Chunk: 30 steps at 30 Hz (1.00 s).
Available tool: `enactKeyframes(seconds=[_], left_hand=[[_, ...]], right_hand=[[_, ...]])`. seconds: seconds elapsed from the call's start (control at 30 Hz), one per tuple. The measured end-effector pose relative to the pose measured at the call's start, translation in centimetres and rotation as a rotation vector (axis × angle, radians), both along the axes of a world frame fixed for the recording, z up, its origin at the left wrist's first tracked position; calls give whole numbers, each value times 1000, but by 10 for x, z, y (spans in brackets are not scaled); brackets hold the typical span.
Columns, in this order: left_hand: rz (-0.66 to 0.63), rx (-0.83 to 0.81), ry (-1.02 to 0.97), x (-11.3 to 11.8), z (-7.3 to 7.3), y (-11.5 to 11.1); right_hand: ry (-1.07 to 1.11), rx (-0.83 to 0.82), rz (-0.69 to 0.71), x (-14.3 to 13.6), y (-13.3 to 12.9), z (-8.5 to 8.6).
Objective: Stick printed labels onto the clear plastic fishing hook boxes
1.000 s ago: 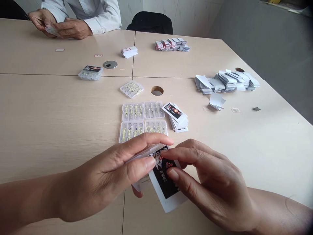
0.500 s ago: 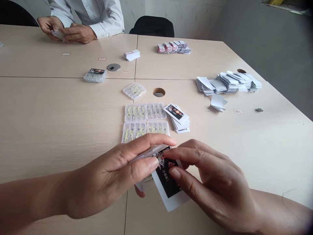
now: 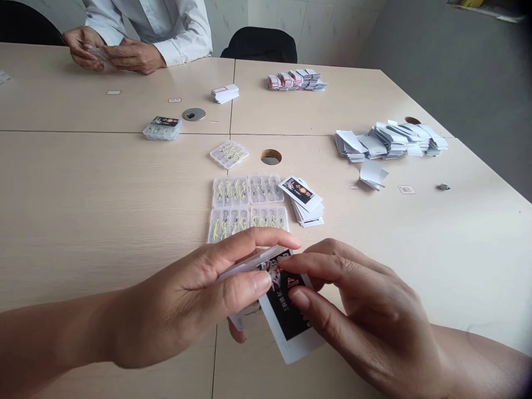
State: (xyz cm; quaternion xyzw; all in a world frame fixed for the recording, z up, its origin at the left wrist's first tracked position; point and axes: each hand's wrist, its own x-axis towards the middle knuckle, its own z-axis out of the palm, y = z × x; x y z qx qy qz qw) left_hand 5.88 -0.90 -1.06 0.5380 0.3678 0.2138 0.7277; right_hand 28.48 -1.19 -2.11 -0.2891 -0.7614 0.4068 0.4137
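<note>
Here the left hand (image 3: 195,299) pinches a clear plastic box (image 3: 249,263) by its long edges, thumb below and fingers curled over the top, tilted up off the surface (image 3: 103,210) near its front edge; the right hand (image 3: 366,310) is half closed, two fingertips pressing a black-and-white printed card (image 3: 286,321) against the box's underside; the box looks light, thin-walled and slick, likely to flex or pop open if squeezed in the middle, so the stiffer rims and corners seem the safest places to grip; the card is thin and bendable, best held by its white margin; just beyond the hands lie four more clear boxes (image 3: 247,208) in a tight block, with a small stack of printed cards (image 3: 305,202) touching their right side, close enough to be nudged by a stray knuckle; a single box (image 3: 229,153) sits beside a round cable hole (image 3: 271,157); farther right a heap of white folded papers (image 3: 390,141) spreads near the right edge; at the far left corner another person's hands (image 3: 112,52) work on something small.
</note>
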Motion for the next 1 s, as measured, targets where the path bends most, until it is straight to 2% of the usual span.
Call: enactKeyframes(seconds=[0.2, 0.63, 1.0], left_hand=[[-26, -86, -24, -2, -1, 1], [39, -11, 14, 2, 0, 0], [23, -76, -18, 0, 0, 0]], right_hand=[[15, -11, -7, 0, 1, 1], [13, -7, -36, -2, 0, 1], [1, -27, -35, 0, 1, 2]])
